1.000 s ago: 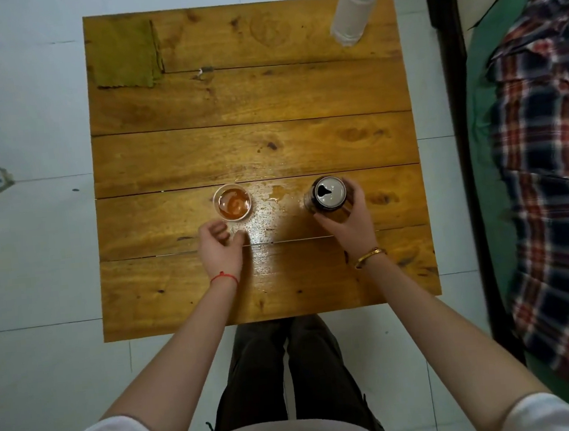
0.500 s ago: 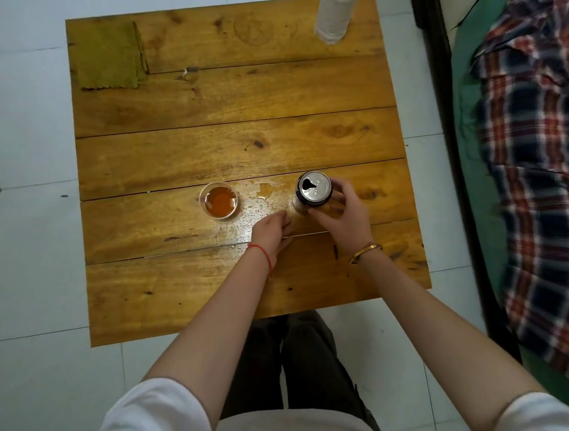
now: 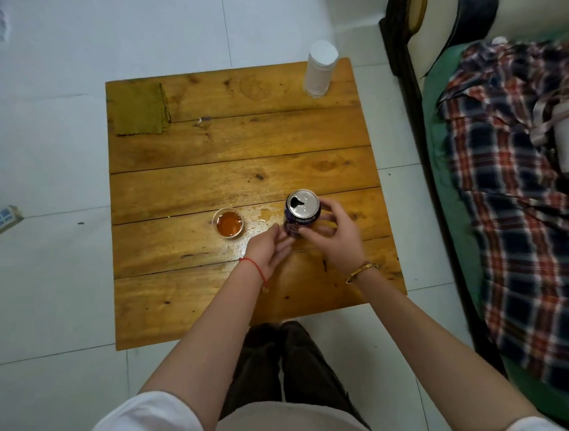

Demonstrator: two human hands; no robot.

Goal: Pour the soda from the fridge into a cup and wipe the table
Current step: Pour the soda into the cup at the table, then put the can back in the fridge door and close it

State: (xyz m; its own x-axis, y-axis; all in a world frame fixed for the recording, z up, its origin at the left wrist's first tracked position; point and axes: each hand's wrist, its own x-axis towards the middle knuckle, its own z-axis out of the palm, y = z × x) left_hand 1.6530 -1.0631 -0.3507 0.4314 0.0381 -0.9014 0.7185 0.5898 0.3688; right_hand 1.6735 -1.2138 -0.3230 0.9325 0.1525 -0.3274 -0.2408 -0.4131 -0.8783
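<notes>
Wooden bench point(image 3: 235, 140), green cloth point(image 3: 139, 110) at 11 o'clock, white cup stack point(image 3: 319, 69) at 1. Opened soda can point(image 3: 301, 212) upright right of centre, right hand point(image 3: 333, 233) fingers wrapped round it, left hand point(image 3: 269, 249) fingers straight, tips touching its base. Filled cup point(image 3: 228, 223) at the can's 9 o'clock, spill point(image 3: 262, 217) between.

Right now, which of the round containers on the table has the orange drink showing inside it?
The small clear cup, left of the spilled puddle. Orange liquid shows in its open top. The soda can, held by the right hand, shows only a dark opening; the white cup stack is upside down.
</notes>
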